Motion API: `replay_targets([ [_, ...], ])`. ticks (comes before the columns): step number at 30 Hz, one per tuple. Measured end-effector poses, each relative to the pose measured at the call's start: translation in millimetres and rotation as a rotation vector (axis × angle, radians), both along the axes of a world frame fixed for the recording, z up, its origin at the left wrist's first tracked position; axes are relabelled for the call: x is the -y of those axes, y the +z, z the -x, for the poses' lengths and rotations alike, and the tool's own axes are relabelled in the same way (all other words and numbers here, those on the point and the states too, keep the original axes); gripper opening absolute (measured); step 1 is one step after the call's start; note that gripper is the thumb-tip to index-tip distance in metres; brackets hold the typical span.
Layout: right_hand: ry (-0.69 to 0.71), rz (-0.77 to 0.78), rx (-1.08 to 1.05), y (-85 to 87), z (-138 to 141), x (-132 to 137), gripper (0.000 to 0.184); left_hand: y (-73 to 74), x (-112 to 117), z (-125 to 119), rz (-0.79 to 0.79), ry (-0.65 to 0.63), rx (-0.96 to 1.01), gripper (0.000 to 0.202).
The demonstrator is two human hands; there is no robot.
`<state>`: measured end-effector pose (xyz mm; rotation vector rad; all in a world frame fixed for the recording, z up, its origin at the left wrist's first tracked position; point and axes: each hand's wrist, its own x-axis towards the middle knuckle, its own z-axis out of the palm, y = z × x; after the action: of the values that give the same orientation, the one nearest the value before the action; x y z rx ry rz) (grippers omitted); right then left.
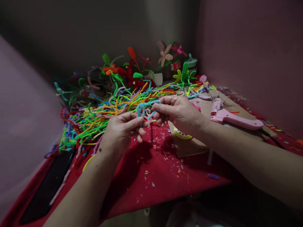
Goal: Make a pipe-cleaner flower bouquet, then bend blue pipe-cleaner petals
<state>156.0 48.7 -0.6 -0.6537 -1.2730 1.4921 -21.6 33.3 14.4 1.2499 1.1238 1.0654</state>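
A light blue pipe cleaner (141, 108), bent into narrow loops, is held between my two hands above the table. My left hand (124, 127) pinches the looped part between thumb and fingers. Farther right, my right hand (174, 108) grips a straighter stretch of the same pipe cleaner with closed fingertips. A short blue and pale pink end hangs down between the hands. Behind them spreads a big tangled heap of coloured pipe cleaners (94, 126), mostly green, orange, yellow and blue.
On the right, a pink glue gun (241, 119) lies on a cardboard sheet (191, 148), its cord trailing right. Pipe-cleaner flowers (164, 56) stand at the back. A black flat object (49, 189) lies at the left. Coloured scraps dot the red tablecloth (163, 186).
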Motion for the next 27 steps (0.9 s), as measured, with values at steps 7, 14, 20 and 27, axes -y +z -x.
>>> replay_targets([
  [7,-0.041,-0.020,-0.084,-3.8,3,1,0.018,-1.5,9,-9,-0.018,-0.028,-0.062,0.013],
  [14,-0.248,-0.280,0.315,0.3,6,14,0.017,-4.9,10,-13,-0.017,-0.021,-0.064,0.016],
  [20,-0.137,-0.099,0.276,-2.4,5,8,0.019,-3.5,11,-17,-0.109,0.010,-0.038,0.024],
  [27,-0.126,-0.066,0.217,-6.9,7,6,0.018,-6.1,10,-15,-0.106,-0.052,-0.056,0.017],
])
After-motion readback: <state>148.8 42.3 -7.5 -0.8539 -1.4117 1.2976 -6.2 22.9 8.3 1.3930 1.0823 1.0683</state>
